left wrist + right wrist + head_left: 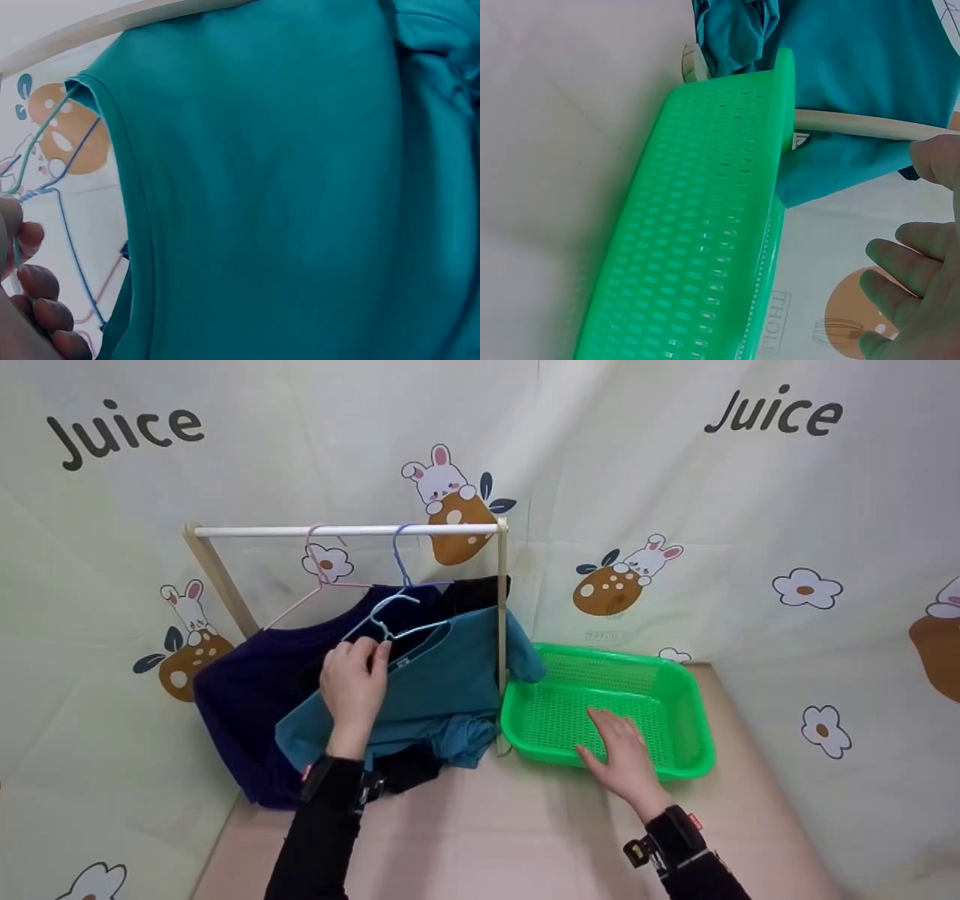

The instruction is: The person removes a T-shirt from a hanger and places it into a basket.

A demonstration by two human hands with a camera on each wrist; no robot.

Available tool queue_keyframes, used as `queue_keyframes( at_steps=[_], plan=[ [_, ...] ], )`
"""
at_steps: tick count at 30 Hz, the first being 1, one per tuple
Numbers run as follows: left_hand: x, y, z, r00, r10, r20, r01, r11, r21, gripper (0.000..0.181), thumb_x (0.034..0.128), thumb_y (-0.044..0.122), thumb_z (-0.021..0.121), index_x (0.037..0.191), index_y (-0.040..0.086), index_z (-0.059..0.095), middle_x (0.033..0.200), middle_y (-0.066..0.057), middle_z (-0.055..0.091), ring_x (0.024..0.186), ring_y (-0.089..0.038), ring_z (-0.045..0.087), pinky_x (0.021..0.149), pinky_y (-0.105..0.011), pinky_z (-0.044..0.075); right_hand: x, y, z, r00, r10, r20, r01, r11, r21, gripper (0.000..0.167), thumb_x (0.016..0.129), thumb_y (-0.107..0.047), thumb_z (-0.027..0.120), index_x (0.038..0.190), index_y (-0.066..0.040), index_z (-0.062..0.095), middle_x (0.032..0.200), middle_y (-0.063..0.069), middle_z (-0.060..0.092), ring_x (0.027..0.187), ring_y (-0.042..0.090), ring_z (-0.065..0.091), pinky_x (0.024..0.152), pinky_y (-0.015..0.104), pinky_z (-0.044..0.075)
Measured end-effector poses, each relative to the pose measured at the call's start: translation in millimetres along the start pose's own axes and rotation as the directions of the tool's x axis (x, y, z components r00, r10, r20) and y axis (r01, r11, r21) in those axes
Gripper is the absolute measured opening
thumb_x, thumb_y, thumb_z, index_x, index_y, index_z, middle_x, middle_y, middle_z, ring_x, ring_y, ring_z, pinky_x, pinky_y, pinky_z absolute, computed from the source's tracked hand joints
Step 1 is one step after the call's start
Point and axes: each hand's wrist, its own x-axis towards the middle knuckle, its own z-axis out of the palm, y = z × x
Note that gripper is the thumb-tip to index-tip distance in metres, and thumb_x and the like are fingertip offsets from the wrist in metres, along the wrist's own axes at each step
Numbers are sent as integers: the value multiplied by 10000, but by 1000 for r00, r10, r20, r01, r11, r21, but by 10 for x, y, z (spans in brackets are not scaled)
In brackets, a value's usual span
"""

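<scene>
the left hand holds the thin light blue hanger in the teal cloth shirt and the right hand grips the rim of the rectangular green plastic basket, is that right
Not quite: the right hand grips nothing; the right wrist view shows it open, apart from the green basket. The left hand does hold the light blue hanger in the teal shirt.

A small staged corner, by the look of it: a rabbit-printed curtain (pixel 750 502) lettered "Juice" closing off far, left and right, a beige tabletop (pixel 540 847) between, a low clothes rack (pixel 360 531) standing left.
</scene>
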Motion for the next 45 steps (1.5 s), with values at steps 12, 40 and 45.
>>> queue_keyframes(
  at_steps=[12,40,45],
  plan=[
    [-206,-250,-37,975,123,-186,-133,990,-43,310,941,160,678,713,58,494,648,-75,384,612,-304,382,642,-447,330,34,-95,-87,999,-41,-17,41,999,13,650,883,-253,731,1415,26,482,1378,236,532,1307,416,453,1128,572,195],
    [175,331,-561,927,181,-328,-258,943,-211,450,999,387,580,722,33,560,642,-80,418,642,-277,412,691,-415,298,475,-529,-576,949,-207,-239,260,940,219,656,898,-112,707,1473,9,417,1483,190,446,1361,387,387,1073,581,285],
    [155,427,-533,923,204,-325,-289,927,-240,456,995,401,580,708,47,547,646,-69,407,638,-266,400,674,-408,289,556,-622,-643,947,-206,-247,265,934,238,675,904,-109,706,1492,-5,392,1498,184,428,1370,376,380,1074,580,287]
  ],
)
